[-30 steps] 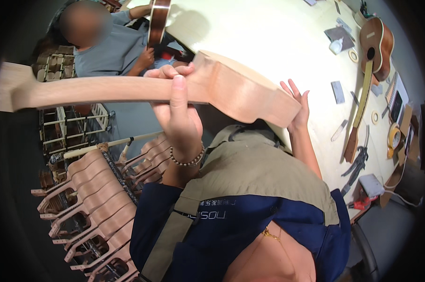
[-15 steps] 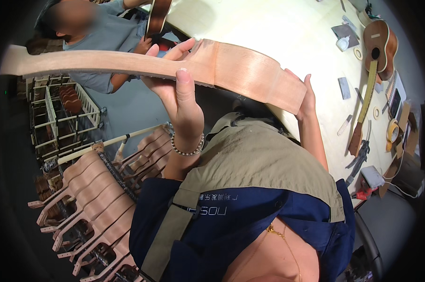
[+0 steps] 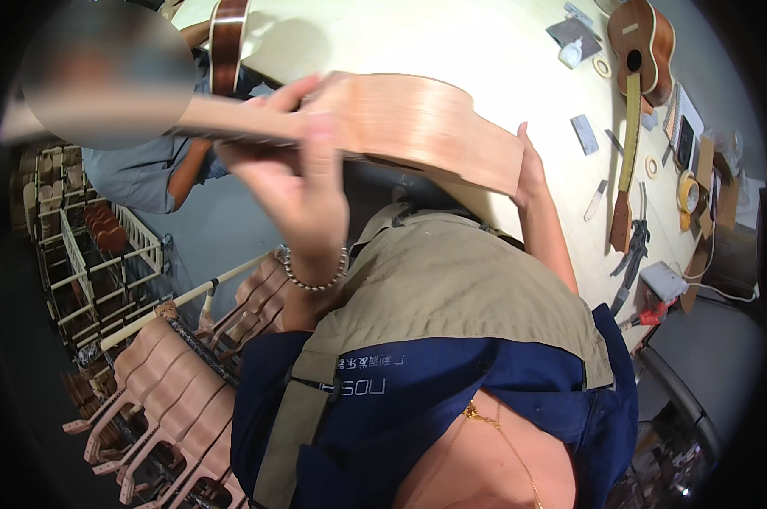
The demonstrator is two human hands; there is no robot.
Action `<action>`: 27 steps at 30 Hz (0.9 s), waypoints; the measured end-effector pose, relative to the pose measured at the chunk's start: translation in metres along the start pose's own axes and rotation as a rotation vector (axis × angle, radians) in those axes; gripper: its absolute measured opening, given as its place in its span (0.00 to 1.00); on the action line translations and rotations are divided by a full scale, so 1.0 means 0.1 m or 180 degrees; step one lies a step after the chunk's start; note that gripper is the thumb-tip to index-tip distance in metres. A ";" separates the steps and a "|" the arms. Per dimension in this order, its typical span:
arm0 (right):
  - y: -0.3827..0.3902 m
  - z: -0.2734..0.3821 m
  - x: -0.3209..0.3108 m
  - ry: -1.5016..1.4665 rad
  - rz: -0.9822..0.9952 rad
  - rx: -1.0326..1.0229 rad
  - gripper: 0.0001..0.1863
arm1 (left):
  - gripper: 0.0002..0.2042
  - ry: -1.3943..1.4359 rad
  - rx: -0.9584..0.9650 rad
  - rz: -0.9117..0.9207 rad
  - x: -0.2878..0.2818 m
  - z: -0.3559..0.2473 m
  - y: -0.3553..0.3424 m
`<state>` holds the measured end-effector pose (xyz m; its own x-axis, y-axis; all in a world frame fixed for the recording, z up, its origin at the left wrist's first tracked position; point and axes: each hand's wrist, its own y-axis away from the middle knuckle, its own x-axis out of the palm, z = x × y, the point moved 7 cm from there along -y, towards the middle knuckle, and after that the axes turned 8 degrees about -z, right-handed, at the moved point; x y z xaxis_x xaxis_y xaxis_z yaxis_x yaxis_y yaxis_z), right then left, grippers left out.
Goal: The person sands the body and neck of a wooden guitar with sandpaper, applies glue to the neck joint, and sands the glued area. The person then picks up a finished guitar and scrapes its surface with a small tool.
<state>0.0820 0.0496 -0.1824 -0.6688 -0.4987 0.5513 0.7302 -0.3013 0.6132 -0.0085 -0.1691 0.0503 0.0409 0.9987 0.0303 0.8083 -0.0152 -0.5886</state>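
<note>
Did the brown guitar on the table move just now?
No, the brown guitar hasn't gone any way: it keeps its place beside the notebook, though the view shifted.

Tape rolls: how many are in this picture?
3: a roll beside the white bottle, another right of the ukulele neck, a yellow one by the cardboard. More may be hidden.

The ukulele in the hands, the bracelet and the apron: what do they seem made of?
Ukulele: apparently wood, perhaps uncoated, given its pale colour and fine grain lines. Bracelet: shiny silvery beads, possibly metal. Apron: likely cloth, matte, judging by its creases.
</note>
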 end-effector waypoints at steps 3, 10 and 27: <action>0.16 0.24 -0.04 0.0076 -0.0180 -0.0513 0.37 | 0.19 0.0586 -0.0585 -0.0874 -0.29 0.28 0.03; 0.38 0.30 0.04 0.0211 -0.0220 -0.1257 0.37 | 0.22 0.0913 -0.1944 -0.1502 -0.57 0.87 0.38; 0.91 0.59 0.79 0.2904 0.1061 -0.3173 0.40 | 0.20 0.1923 -0.3519 -0.1906 -1.53 2.27 1.29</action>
<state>0.0873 0.0311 -0.0494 -0.4009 -0.8927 -0.2061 0.8840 -0.3179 -0.3427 -0.0437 -0.3131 -0.2139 -0.4565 0.6960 0.5543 0.8208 0.0889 0.5643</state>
